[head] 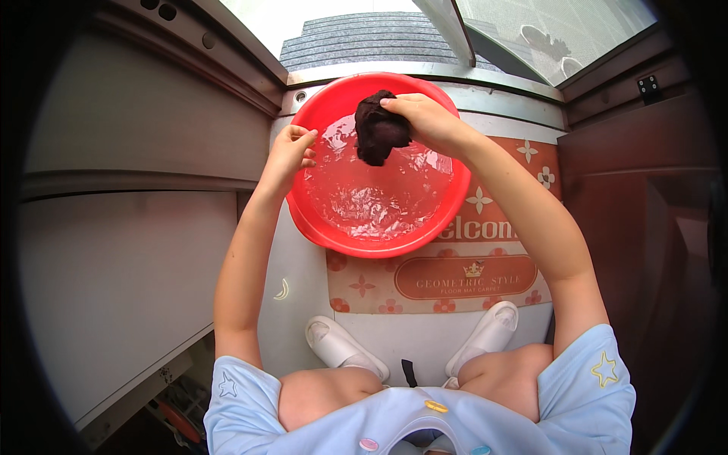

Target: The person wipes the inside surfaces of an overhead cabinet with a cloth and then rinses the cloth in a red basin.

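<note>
A round red plastic basin (375,247) stands in front of me, with rippling water (364,196) inside. My right hand (427,116) reaches over its far side and grips a dark, wet, bunched cloth (380,133), thumb on top. The cloth hangs above the water, and its lower end comes to a ragged edge. At the basin's left rim is my left hand (293,154), fingers loosely curled and partly apart, with nothing seen in them. Whether it touches the rim I cannot tell.
Under the basin's right side lies a red and beige floor mat (392,284) bearing writing. A metal door sill (500,102) runs behind it, with grey steps (369,40) beyond. Door panels (142,131) flank the left. My white slippers (341,344) are close below.
</note>
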A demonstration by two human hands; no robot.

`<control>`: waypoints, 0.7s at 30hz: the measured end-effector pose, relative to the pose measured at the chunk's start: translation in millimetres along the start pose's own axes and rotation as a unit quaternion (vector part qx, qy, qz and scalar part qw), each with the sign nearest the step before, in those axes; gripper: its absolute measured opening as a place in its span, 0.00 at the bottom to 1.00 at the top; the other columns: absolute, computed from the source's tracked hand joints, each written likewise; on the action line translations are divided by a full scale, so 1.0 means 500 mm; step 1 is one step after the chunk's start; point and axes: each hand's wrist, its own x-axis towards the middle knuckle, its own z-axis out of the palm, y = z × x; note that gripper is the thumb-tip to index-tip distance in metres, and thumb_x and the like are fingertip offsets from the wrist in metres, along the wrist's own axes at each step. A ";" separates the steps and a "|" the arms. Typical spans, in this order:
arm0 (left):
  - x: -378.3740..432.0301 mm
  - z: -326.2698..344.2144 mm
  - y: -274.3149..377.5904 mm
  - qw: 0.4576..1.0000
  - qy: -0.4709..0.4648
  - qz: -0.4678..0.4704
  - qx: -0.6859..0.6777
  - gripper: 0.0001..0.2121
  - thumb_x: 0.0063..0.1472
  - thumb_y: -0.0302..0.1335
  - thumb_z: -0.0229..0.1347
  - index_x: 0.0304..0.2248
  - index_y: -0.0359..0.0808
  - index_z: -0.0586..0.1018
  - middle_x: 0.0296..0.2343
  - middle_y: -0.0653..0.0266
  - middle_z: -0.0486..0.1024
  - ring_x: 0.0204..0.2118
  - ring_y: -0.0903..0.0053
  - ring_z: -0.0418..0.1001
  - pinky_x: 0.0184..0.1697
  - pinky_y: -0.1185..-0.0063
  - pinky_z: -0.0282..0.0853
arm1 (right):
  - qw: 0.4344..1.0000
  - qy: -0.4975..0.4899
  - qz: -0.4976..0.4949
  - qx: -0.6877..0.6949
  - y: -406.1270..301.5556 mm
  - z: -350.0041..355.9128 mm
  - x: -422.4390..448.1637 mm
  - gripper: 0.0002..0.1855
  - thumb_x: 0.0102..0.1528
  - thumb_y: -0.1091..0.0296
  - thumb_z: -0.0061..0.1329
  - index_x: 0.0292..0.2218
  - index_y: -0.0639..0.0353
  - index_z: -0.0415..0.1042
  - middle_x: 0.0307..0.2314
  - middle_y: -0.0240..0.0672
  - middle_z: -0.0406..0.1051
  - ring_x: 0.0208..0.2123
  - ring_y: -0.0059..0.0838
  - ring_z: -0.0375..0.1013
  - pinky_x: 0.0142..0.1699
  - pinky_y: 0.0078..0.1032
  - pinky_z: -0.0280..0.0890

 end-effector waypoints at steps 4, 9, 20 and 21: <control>-0.062 0.064 0.080 0.992 -0.125 0.008 0.035 0.19 0.54 0.43 0.48 0.29 0.31 0.70 0.25 0.67 0.69 0.24 0.86 0.67 0.26 0.87 0.65 | 0.979 0.078 -0.011 -0.188 -0.002 0.029 0.003 0.16 0.53 0.59 0.40 0.27 0.65 0.69 0.16 0.28 0.66 0.18 0.13 0.63 0.22 0.14 0.58; -0.039 0.092 0.045 0.976 -0.151 0.150 0.051 0.26 0.51 0.44 0.52 0.36 0.26 0.65 0.33 0.57 0.68 0.31 0.81 0.69 0.33 0.84 0.66 | 0.943 0.129 -0.041 -0.305 -0.009 0.046 0.022 0.18 0.52 0.57 0.41 0.25 0.65 0.69 0.14 0.28 0.66 0.17 0.14 0.63 0.22 0.15 0.58; -0.030 0.081 0.047 0.961 -0.020 0.242 0.135 0.08 0.49 0.26 0.54 0.27 0.29 0.74 0.21 0.63 0.74 0.23 0.83 0.70 0.26 0.85 0.66 | 0.983 -0.046 0.017 -0.177 0.007 0.001 -0.002 0.12 0.52 0.71 0.39 0.36 0.68 0.67 0.28 0.33 0.69 0.30 0.20 0.68 0.38 0.19 0.64; -0.034 0.083 0.048 0.946 -0.029 0.275 0.170 0.07 0.49 0.25 0.54 0.26 0.29 0.74 0.21 0.63 0.74 0.22 0.84 0.70 0.25 0.85 0.66 | 0.983 -0.047 0.018 -0.178 0.013 -0.003 -0.002 0.12 0.52 0.71 0.39 0.36 0.68 0.67 0.28 0.33 0.69 0.30 0.20 0.68 0.38 0.19 0.64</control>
